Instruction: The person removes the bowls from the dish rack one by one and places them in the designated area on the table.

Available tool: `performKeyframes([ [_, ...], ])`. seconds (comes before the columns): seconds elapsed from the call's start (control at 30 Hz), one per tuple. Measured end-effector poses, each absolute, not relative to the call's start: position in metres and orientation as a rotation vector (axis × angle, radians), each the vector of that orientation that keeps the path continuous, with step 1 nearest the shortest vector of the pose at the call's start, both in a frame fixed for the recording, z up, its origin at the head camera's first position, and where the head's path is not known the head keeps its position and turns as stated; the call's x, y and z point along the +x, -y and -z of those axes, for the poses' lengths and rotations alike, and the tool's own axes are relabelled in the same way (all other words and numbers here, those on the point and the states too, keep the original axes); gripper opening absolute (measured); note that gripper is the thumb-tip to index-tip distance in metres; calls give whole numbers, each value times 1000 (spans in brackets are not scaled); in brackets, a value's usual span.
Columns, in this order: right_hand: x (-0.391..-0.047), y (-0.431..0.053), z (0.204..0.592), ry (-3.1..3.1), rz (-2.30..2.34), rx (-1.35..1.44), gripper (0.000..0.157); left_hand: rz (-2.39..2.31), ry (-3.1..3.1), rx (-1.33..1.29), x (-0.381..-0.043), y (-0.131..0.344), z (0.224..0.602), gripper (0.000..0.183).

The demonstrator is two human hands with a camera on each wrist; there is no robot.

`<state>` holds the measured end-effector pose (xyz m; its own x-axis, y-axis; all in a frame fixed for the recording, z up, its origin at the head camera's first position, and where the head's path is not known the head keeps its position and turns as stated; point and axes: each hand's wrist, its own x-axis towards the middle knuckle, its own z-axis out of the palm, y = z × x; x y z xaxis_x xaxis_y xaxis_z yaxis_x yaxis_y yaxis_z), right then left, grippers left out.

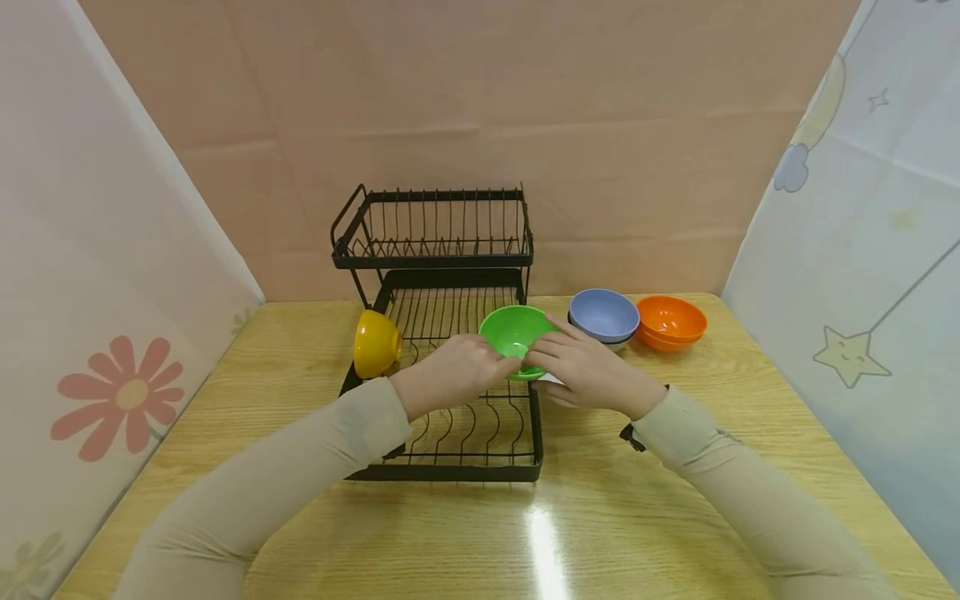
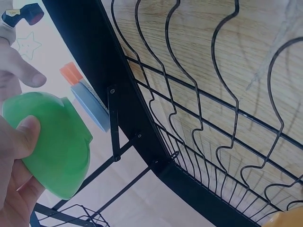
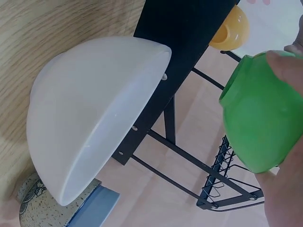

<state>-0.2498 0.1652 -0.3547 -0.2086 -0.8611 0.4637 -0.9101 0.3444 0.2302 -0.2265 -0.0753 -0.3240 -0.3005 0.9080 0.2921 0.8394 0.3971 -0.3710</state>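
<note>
A green bowl (image 1: pixel 508 327) is held between both hands over the right side of the dish rack's lower tier. In the left wrist view, my left hand (image 2: pixel 21 165) pinches its rim, thumb on the outer wall and fingers behind. My right hand (image 1: pixel 588 367) curls its fingers over the bowl's near right rim in the head view. From the right wrist, the green bowl (image 3: pixel 260 113) shows its outer wall and foot. Beneath the right hand, a white bowl (image 3: pixel 90 104) sits beside the rack, mostly hidden from the head camera.
The black two-tier dish rack (image 1: pixel 465 472) stands mid-table. A yellow bowl (image 1: pixel 375 344) rests on its side at the rack's left. Behind the right hand, a blue bowl (image 1: pixel 603 312) tops a speckled bowl (image 3: pixel 33 203). Stacked orange bowls (image 1: pixel 671 321) sit farther right.
</note>
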Motion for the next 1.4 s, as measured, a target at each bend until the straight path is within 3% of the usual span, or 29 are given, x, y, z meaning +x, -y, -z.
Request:
performKeyframes([
  [0.27,-250,-165,357,2059,-109,1536,34,-199,2212,-1501,-226,74,326,10],
  [1.1,-247,-167,353,1998,-3,1495,27,34,2288,-1527,-229,78,310,11],
  [1.23,-247,-170,354,2011,-9,1498,26,232,2302,-1387,-234,83,298,17],
  [1.4,-247,-174,356,2022,-14,1495,21,486,2551,-1006,-242,90,289,19],
])
